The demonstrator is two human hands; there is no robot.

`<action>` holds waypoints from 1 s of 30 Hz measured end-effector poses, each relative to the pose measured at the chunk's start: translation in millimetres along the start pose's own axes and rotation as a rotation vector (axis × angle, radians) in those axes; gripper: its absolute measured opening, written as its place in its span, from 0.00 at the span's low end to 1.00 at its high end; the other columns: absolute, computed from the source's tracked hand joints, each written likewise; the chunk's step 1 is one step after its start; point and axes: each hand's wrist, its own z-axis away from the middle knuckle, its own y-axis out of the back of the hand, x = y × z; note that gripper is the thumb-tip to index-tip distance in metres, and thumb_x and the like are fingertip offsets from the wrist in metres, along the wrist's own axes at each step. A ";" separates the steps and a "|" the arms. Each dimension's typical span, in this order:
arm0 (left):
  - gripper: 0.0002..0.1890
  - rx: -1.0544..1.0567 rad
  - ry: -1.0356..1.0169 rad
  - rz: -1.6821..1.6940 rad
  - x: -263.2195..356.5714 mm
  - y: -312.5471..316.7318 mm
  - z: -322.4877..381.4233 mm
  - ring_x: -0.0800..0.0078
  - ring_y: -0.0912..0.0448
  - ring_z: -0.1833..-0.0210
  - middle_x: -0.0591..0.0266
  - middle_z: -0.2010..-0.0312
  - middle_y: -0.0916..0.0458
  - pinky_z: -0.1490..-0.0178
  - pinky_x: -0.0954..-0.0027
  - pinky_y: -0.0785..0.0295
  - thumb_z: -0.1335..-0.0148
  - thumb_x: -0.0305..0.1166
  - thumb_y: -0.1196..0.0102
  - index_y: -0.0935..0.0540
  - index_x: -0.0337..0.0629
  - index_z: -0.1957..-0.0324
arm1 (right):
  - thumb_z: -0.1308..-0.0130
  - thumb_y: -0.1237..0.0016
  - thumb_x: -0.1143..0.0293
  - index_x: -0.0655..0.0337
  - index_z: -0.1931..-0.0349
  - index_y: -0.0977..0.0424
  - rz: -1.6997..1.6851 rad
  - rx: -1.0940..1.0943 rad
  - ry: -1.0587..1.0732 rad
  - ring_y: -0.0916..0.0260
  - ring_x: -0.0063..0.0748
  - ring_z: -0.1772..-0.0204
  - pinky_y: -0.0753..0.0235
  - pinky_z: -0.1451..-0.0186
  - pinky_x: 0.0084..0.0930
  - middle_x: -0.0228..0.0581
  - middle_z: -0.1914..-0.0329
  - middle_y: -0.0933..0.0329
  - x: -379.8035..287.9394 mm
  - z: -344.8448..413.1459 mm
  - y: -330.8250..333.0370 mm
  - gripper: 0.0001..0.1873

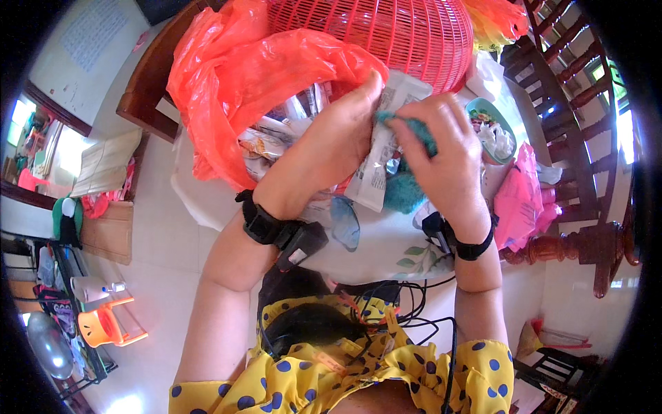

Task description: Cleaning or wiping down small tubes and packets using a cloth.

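Observation:
A long white printed packet [370, 178] slants across the near side of the table, over a fuzzy teal cloth [406, 192]. My left hand [347, 124] curls around the packet's left edge, its fingertips mostly hidden. Between the thumb and fingers of my right hand [446, 142], part of the teal cloth is pinched, close against the packet. Left of my hands a red plastic bag [232, 93] gapes wide, with several wrapped packets [269, 137] inside. My left forearm crosses over the bag's near rim.
A red plastic basket [372, 36] stands behind the bag. Right of my hands are a green tray [512, 152] with crumpled white wrappers and a pink plastic bag [520, 199]. A wooden railing [584, 103] runs along the right. Black cables [426, 315] hang at my lap.

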 end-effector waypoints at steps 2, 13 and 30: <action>0.24 0.043 0.011 -0.027 -4.9 5.2 0.1 0.70 0.20 0.45 0.60 0.43 0.19 0.38 0.62 0.25 0.21 0.48 0.55 0.26 0.40 0.35 | 0.37 0.39 0.74 0.59 0.60 0.22 0.160 0.202 -0.041 0.22 0.52 0.62 0.20 0.59 0.42 0.44 0.62 0.23 9.3 -2.1 4.1 0.08; 0.14 0.392 -0.274 -0.230 13.3 7.6 7.6 0.64 0.16 0.54 0.55 0.55 0.16 0.44 0.60 0.21 0.24 0.33 0.50 0.23 0.33 0.44 | 0.36 0.39 0.81 0.63 0.59 0.17 -0.407 0.954 -0.113 0.23 0.20 0.56 0.24 0.55 0.17 0.35 0.58 0.16 33.6 0.1 66.3 0.07; 0.23 0.215 -0.161 -1.272 49.6 -32.3 17.8 0.69 0.17 0.51 0.59 0.48 0.15 0.45 0.68 0.22 0.28 0.39 0.42 0.22 0.33 0.38 | 0.33 0.37 0.72 0.65 0.55 0.16 -0.498 0.858 -0.307 0.22 0.16 0.65 0.24 0.63 0.14 0.32 0.62 0.16 57.3 7.9 67.2 0.09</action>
